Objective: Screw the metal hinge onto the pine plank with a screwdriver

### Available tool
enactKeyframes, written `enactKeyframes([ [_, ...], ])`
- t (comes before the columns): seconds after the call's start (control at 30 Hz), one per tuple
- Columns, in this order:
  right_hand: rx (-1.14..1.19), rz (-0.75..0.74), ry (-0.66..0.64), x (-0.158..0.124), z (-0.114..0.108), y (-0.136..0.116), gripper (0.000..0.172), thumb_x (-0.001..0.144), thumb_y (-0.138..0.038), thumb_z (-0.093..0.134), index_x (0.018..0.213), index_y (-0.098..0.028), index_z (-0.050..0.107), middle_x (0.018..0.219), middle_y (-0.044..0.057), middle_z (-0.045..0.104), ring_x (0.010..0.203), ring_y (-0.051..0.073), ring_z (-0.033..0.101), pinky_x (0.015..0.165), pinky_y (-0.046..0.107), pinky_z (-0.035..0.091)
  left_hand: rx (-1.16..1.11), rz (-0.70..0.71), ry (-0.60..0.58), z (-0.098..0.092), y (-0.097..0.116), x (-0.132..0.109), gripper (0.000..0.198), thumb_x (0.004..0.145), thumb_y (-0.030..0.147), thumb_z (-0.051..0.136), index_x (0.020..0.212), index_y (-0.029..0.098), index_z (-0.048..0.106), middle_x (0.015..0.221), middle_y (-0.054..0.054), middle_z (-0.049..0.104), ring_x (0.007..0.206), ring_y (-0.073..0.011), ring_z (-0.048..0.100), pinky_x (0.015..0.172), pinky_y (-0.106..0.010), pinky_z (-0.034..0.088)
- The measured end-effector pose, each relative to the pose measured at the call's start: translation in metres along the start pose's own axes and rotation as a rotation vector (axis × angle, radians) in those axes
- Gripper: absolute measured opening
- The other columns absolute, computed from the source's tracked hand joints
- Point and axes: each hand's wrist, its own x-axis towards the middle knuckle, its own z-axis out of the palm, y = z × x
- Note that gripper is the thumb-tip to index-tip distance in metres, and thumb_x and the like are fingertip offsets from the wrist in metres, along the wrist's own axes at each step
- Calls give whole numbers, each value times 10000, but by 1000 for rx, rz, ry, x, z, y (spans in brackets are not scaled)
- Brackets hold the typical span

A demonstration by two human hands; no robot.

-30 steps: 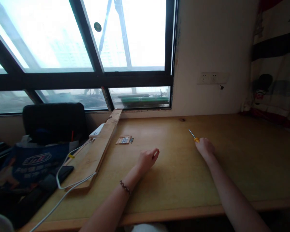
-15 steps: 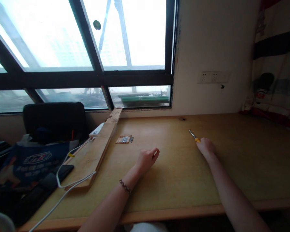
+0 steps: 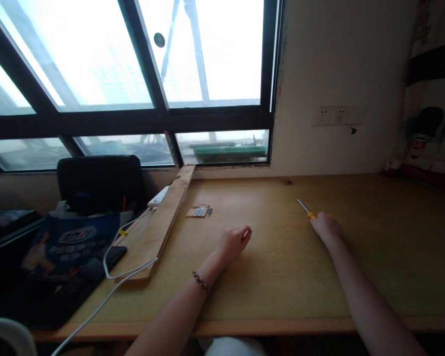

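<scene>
Right hand [image 3: 326, 228]: rested on the tabletop [image 3: 374, 257], right of centre, forearm reaching in from the lower right.
Right grip: fingers closed around the yellow handle of a screwdriver [image 3: 307, 211].
Screwdriver: low over the tabletop just beyond the knuckles, thin metal shaft pointing away and to the left, towards the wall.
Left hand [image 3: 234, 242]: lay on the tabletop near the middle, well apart from the right hand; a beaded bracelet [image 3: 200, 282] on the wrist.
Left grip: fingers loosely curled in, thumb close to the forefinger; whether it pinched anything could not be told.
Packet [image 3: 198, 211]: small and flat, on the tabletop beyond the left hand, not touched.
Board [image 3: 159, 227]: long wooden plank along the left edge of the tabletop, a white cable [image 3: 122, 277] trailing over its near end.
Left of the tabletop: blue bag [image 3: 70, 242], black chair [image 3: 100, 180] behind it.
Wall: socket [image 3: 335, 115] above the right hand, window [image 3: 207, 49] to the left of it.
</scene>
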Motion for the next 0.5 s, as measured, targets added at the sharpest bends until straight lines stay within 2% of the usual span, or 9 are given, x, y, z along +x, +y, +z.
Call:
enactKeyframes([
  [0.27, -3, 18, -7, -2, -1, -1, 380, 771, -413, 489, 988, -138, 637, 951, 182, 635, 882, 286, 615, 667, 353, 478, 3, -7, -10, 2, -2, 0, 293, 868, 334, 362, 787, 200, 609, 541, -1, 592, 474, -88, 507, 505, -195, 318],
  [0.5, -24, 43, 61, 7, 2, 11, 351, 787, -369, 471, 953, -120, 654, 938, 189, 632, 884, 294, 613, 652, 363, 483, -3, -13, -20, -2, 0, 0, 293, 868, 332, 359, 784, 200, 606, 544, -2, 591, 473, -88, 500, 502, -196, 315],
])
